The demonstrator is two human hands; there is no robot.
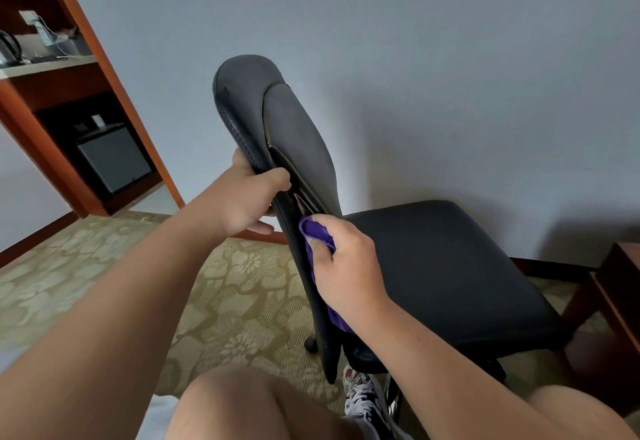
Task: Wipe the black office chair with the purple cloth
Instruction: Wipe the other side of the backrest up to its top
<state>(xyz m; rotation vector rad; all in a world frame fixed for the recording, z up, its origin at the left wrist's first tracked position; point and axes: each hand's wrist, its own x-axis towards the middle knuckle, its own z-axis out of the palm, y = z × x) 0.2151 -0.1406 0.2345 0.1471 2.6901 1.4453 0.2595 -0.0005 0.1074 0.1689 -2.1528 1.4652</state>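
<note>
Your bare knee point(235, 401) is filling the bottom of the head view, with a patterned shoe point(360, 398) showing just beside the chair's base.

Your left hand point(249, 200) is gripping the near edge of the backrest point(301, 134), thumb on top and fingers wrapped round the far side, steadying it. Your right hand point(346, 263) is curling round the purple cloth point(317, 231) and pressing it against the lower backrest, just below your left hand (the two hands are close but not touching). Some of the cloth is trailing down under your wrist.

You are working on the black office chair point(450, 266) as it is standing on the floral carpet point(104, 266) near the wall, between a wooden cabinet point(121, 93) and a dark side table point(620, 283).

Judging from this, you are partway through: the cloth is lying low on the backrest. The upper backrest is looking greyer than the seat, which may be dust or only light. No streaks are showing what has been wiped, so I cannot tell how much is done; the seat, base and castors are likely awaiting you.
</note>
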